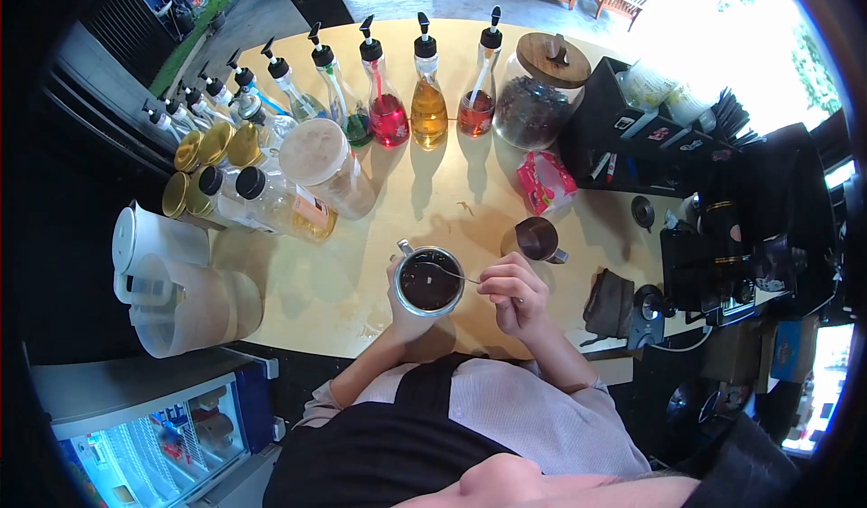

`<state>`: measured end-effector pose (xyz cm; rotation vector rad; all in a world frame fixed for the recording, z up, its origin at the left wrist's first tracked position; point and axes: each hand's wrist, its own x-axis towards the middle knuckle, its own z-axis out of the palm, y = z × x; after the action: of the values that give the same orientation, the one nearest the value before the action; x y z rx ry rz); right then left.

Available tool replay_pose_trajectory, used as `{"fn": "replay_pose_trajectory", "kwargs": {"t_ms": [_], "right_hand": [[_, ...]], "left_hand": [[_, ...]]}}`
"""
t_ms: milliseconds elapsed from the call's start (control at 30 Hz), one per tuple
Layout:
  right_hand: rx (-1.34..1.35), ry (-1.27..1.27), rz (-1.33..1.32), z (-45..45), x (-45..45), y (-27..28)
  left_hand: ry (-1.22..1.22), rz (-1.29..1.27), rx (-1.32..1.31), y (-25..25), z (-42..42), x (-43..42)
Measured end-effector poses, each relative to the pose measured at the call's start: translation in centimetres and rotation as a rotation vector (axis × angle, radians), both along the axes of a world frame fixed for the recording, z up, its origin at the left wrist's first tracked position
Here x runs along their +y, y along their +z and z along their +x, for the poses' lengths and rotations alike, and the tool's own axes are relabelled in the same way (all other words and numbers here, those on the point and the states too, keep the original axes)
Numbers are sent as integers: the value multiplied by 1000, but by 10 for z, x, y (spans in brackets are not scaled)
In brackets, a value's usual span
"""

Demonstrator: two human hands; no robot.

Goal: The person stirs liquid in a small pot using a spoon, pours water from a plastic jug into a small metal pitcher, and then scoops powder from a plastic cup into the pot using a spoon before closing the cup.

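My left hand (406,324) is wrapped around the side of a shiny-rimmed mug (428,312) filled with dark brown liquid (424,284). The mug's handle points away to the upper left. Between the fingers of my right hand (517,293) is a thin metal spoon (466,279), whose far end dips into the liquid. A metal pitcher (536,238) with a dark inside stands just beyond my right hand. Past the mug lies a small wet mark (465,208) on the table (379,264).
Pump bottles (430,102) of coloured syrup line the back edge. At left are a tub (327,165), capped bottles (287,203) and plastic jugs (181,305). A wooden-lidded jar (535,102), pink packet (545,183), black organizer (632,156) and dark cloth (610,302) are at right.
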<state>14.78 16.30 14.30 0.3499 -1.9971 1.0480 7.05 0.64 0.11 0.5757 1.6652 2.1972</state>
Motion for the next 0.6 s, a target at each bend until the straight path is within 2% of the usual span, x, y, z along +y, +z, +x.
{"fn": "replay_pose_trajectory", "kwargs": {"t_ms": [133, 200, 233, 300, 400, 533, 600], "right_hand": [[8, -7, -22, 1, 2, -2], [1, -14, -12, 0, 1, -1], [-6, -21, -2, -1, 1, -1], [-10, -11, -8, -1, 0, -1], [-19, 15, -44, 2, 1, -3], [-12, 0, -55, 2, 2, -4], [-10, -2, -30, -1, 1, 0]], "left_hand": [[19, -39, 139, -1, -1, 0], [-16, 56, -264, -12, -2, 3], [-16, 57, -264, -17, -1, 2], [-6, -1, 4, -6, -2, 0], [21, -50, 155, 12, -1, -1], [10, -46, 147, 2, -1, 0], [-7, 26, -28, -3, 0, 1]]}}
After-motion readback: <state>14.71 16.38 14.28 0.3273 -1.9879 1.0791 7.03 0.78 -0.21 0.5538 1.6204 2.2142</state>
